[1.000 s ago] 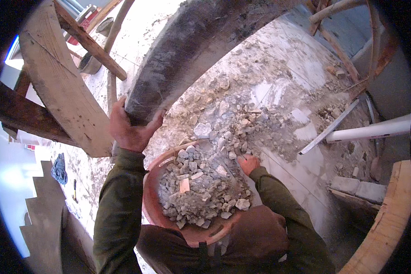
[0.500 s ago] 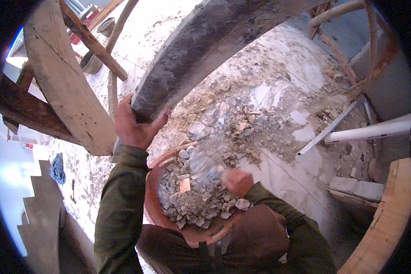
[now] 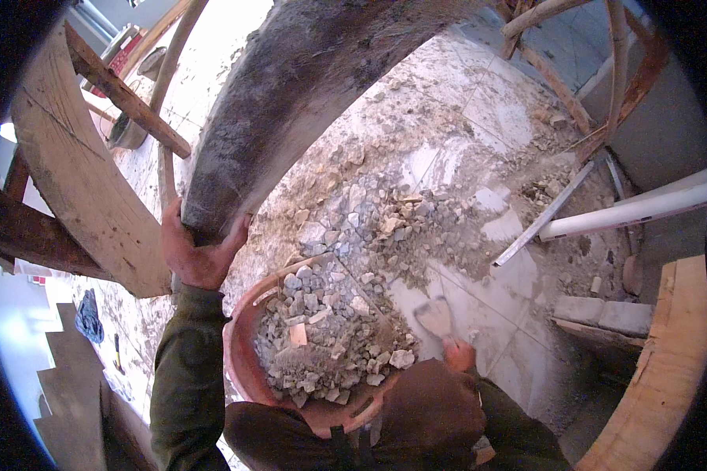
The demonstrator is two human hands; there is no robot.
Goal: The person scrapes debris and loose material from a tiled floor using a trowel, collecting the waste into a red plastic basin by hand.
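Observation:
My left hand (image 3: 203, 255) is wrapped round the lower end of a thick grey, dust-covered beam (image 3: 291, 110). The beam slants away toward the upper right. In my right hand (image 3: 459, 355) is a scraper (image 3: 434, 316) with a flat, pale, widening blade. Its blade lies over the tiled floor, just right of a reddish-brown tub (image 3: 240, 353). Grey broken rubble (image 3: 314, 349) fills the tub, with a small orange-brown tile piece (image 3: 298, 335) on top. My knees hide part of the tub's near side.
Loose rubble (image 3: 393, 216) and dust cover the floor beyond the tub. Wooden boards (image 3: 86, 165) and props stand at the left. A white pipe (image 3: 628, 212), a metal bar (image 3: 542, 216), pale blocks (image 3: 605, 314) and a curved-looking plank (image 3: 652, 369) are at the right.
My right hand has moved from over the tub to its right and closer to me, bringing the scraper onto the floor side. My left hand still grips the beam; the whole view has shifted.

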